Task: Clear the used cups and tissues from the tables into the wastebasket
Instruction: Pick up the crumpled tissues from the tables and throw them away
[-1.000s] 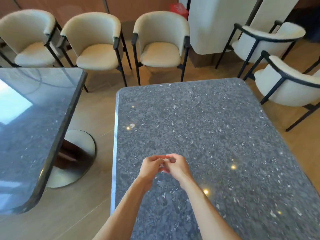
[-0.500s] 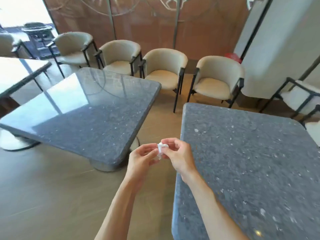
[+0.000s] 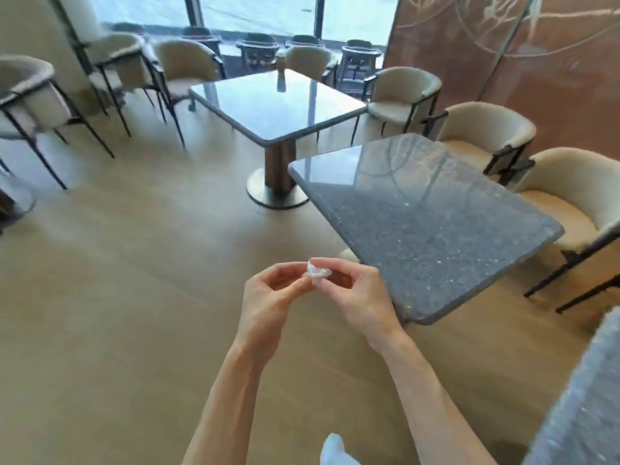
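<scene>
Cream chairs (image 3: 486, 135) with black frames ring the room. A rust-brown wall panel (image 3: 536, 62) stands at right, windows (image 3: 261, 11) at the back. The floor (image 3: 117, 297) is pale wood.

Bright daylight from the windows (image 3: 268, 15) at 12 o'clock, blown out. Glare and reflections on both counters: far counter (image 3: 275, 102), near counter (image 3: 419, 209). Chairs (image 3: 40, 95) at 10 o'clock smeared. Wide-angle bending at edges. My hands fairly sharp, soft shadows on the floor (image 3: 117, 297).
</scene>
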The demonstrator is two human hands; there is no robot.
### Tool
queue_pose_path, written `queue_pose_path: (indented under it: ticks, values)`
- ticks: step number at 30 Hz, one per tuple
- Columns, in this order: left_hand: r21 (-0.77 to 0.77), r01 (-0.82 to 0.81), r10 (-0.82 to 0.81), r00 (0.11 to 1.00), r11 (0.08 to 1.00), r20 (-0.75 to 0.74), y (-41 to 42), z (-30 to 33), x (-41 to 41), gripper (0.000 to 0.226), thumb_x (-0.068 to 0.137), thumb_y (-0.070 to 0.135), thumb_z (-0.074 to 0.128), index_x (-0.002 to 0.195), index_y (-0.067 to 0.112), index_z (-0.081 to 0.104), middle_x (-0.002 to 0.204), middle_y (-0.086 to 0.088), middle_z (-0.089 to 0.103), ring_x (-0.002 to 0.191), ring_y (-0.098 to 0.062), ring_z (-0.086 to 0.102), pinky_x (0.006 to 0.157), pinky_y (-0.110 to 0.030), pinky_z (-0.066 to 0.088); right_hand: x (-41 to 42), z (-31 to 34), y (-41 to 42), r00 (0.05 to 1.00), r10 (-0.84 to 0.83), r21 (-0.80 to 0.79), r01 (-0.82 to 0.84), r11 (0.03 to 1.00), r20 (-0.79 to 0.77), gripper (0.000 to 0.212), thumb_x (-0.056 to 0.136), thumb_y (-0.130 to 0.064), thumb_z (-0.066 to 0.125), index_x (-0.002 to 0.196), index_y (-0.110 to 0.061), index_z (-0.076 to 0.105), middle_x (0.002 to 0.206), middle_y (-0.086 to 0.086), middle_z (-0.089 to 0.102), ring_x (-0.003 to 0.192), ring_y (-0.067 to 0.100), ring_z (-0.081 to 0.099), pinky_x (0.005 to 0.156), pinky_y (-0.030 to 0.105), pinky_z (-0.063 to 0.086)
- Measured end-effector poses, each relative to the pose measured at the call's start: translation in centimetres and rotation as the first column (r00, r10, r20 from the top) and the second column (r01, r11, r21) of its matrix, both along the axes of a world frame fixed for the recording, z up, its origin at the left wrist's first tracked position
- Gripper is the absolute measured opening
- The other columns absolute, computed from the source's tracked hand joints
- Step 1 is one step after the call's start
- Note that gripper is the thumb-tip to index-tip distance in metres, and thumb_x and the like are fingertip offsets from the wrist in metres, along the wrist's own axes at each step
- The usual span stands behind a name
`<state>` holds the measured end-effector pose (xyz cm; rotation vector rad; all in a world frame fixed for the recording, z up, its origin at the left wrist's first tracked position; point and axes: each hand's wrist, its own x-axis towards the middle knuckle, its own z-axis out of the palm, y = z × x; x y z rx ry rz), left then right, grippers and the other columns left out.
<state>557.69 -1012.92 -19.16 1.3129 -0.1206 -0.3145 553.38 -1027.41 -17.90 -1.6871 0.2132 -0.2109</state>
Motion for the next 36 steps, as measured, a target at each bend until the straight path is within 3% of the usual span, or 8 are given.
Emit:
queue_pose_path:
  ticks: [3, 8, 11, 19, 26, 29, 34, 36]
  values:
    - [-0.011, -0.144, 0.143, 0.99, 0.99, -0.016, 4.4, 0.0, 2.0, 0.033, 0.072, 0.015, 0.086, 0.1, 0.0, 0.076, 0.097, -0.017, 0.078, 0.091, -0.02, 0.073, 0.082, -0.023, 0.056, 4.0, -0.2, 4.0, 0.991, 0.135, -0.019, -0.134, 0.991, 0.008, 0.025, 0.087, -0.011, 0.081, 0.111, -0.016, 0.079, 0.103, -0.003, 0.08, 0.1, 0.011, 0.075, 0.093, 0.024, 0.057]
    - [-0.004, -0.312, 0.312, 0.95, 0.95, -0.011, 11.5, -0.5, 7.1, 0.029, 0.073, 0.017, 0.082, 0.095, 0.001, 0.073, 0.09, -0.014, 0.077, 0.086, -0.022, 0.073, 0.084, -0.031, 0.059, 11.9, -1.1, 10.4, 0.942, 0.335, -0.018, -0.334, 0.942, 0.034, 0.02, 0.088, -0.007, 0.079, 0.103, -0.021, 0.08, 0.097, 0.001, 0.08, 0.093, 0.016, 0.076, 0.088, 0.027, 0.058]
    - [-0.008, -0.41, 0.41, 0.912, 0.912, -0.022, 15.1, -0.6, 11.1, 0.027, 0.072, 0.017, 0.079, 0.094, 0.002, 0.072, 0.085, -0.009, 0.077, 0.078, -0.018, 0.071, 0.076, -0.026, 0.058, 17.9, -1.7, 14.0, 0.892, 0.448, -0.012, -0.448, 0.894, 0.061, 0.018, 0.087, -0.006, 0.08, 0.104, -0.01, 0.08, 0.097, 0.004, 0.079, 0.09, 0.014, 0.075, 0.086, 0.026, 0.058]
    - [0.04, -0.541, 0.542, 0.841, 0.84, 0.001, 24.3, 3.9, 24.4, 0.019, 0.083, 0.01, 0.073, 0.099, 0.0, 0.072, 0.086, -0.013, 0.076, 0.077, -0.02, 0.071, 0.074, -0.027, 0.06, 34.5, 0.5, 23.4, 0.817, 0.569, 0.012, -0.573, 0.82, 0.097, 0.015, 0.088, 0.0, 0.077, 0.101, -0.005, 0.081, 0.075, -0.006, 0.074, 0.067, 0.007, 0.066, 0.07, 0.02, 0.053]
    - [0.034, -0.755, 0.755, 0.655, 0.654, 0.027, 34.0, 6.1, 31.3, 0.014, 0.097, 0.001, 0.058, 0.098, 0.0, 0.072, 0.088, -0.012, 0.074, 0.077, -0.023, 0.071, 0.071, -0.029, 0.062, 44.6, 3.6, 33.2, 0.73, 0.672, 0.059, -0.681, 0.73, 0.126, 0.013, 0.092, -0.01, 0.075, 0.098, -0.021, 0.08, 0.076, 0.008, 0.075, 0.07, 0.012, 0.067, 0.07, 0.025, 0.055]
    - [0.023, -0.832, 0.832, 0.555, 0.555, 0.008, 38.9, 5.7, 33.5, 0.015, 0.098, 0.002, 0.057, 0.098, 0.001, 0.072, 0.09, -0.014, 0.074, 0.078, -0.023, 0.071, 0.07, -0.029, 0.061, 48.3, 3.1, 38.2, 0.658, 0.746, 0.048, -0.753, 0.657, 0.105, 0.014, 0.092, -0.015, 0.076, 0.099, -0.026, 0.08, 0.077, 0.001, 0.075, 0.071, 0.01, 0.065, 0.074, 0.025, 0.054]
    - [-0.03, -0.908, 0.909, 0.417, 0.417, 0.014, 48.5, 4.9, 38.4, 0.015, 0.097, 0.002, 0.056, 0.098, 0.002, 0.072, 0.091, -0.014, 0.072, 0.08, -0.025, 0.07, 0.069, -0.029, 0.06, 55.0, 2.2, 49.0, 0.598, 0.797, 0.016, -0.801, 0.599, 0.079, 0.015, 0.093, -0.022, 0.076, 0.093, -0.036, 0.082, 0.098, 0.013, 0.076, 0.08, 0.014, 0.063, 0.082, 0.042, 0.056]
    - [-0.068, -0.927, 0.929, 0.369, 0.369, 0.014, 53.0, 5.1, 40.9, 0.015, 0.098, 0.001, 0.055, 0.1, 0.002, 0.07, 0.089, -0.012, 0.072, 0.079, -0.024, 0.069, 0.068, -0.029, 0.059, 58.2, 2.5, 54.2, 0.593, 0.8, -0.008, -0.803, 0.596, 0.092, 0.018, 0.094, -0.017, 0.074, 0.094, -0.033, 0.082, 0.092, 0.01, 0.077, 0.078, 0.014, 0.065, 0.081, 0.046, 0.057]
